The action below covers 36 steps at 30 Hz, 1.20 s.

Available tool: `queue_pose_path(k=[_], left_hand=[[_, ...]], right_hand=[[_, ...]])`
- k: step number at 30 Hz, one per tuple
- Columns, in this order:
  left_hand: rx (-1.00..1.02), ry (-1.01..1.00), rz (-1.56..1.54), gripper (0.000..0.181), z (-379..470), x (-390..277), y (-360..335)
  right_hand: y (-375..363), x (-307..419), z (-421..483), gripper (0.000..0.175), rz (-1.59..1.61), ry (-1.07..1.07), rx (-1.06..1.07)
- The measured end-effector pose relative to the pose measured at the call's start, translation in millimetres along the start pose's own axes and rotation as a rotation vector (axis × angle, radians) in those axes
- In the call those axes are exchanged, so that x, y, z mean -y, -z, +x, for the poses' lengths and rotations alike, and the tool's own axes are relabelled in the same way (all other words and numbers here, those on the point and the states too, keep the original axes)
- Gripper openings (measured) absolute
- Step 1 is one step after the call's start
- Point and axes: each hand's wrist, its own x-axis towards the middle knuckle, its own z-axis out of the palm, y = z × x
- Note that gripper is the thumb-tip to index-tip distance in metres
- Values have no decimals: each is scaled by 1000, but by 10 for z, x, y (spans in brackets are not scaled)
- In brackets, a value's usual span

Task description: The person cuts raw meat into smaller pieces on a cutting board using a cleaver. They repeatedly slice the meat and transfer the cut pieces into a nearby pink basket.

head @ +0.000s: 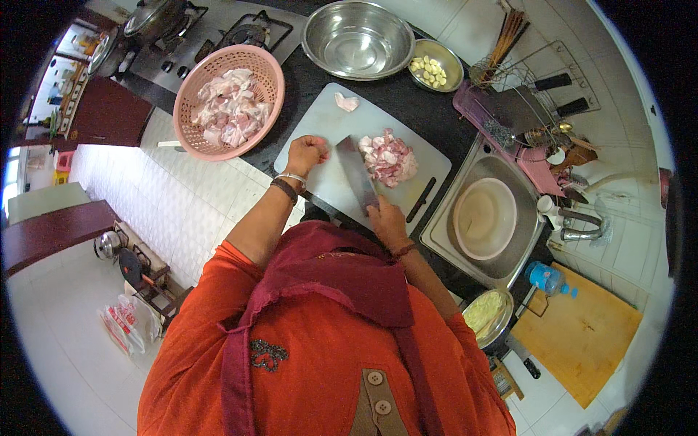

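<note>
My right hand [388, 220] grips a broad-bladed cleaver [355, 173], its blade angled up and left over a white plastic cutting board [316, 117]. Just right of the blade lies a heap of cut raw meat pieces [388, 158]. My left hand [307, 155] is at the board's left side, left of the blade, with its fingers curled; whether something small is in them cannot be made out. One pale piece of raw meat [346, 102] rests near the far corner. A pink perforated plastic basket [182, 117] with larger raw meat pieces [234, 109] stands to the left.
Beyond the board stand a steel basin [357, 41] and a smaller bowl of peeled garlic cloves [429, 72]. On the right, a sink [436, 231] holds a pale tub [485, 218]. A gas stove [204, 30] is far left; a wooden board [583, 332] and blue-labelled bottle [545, 278] are lower right.
</note>
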Motion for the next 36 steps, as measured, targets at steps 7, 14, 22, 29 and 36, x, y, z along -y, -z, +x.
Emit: queue_pose_path(k=[7,14,22,29,36], left_hand=[[220,111,-254,19,-240,-100,-74],[284,-366,414,14,-81,308,-132],[73,-498,890,34,-455,-112,-206],[-99,-898,613,25,-451,-269,111],[-398,-613,639,12,-355,-948,1161]], right_hand=[[314,-286,116,37,43,22,-164],[148,16,108,35,-44,26,-125],[88,235,219,35,-314,-7,18],[25,290,223,30,-361,-4,-4],[-45,149,209,29,-384,76,-97]])
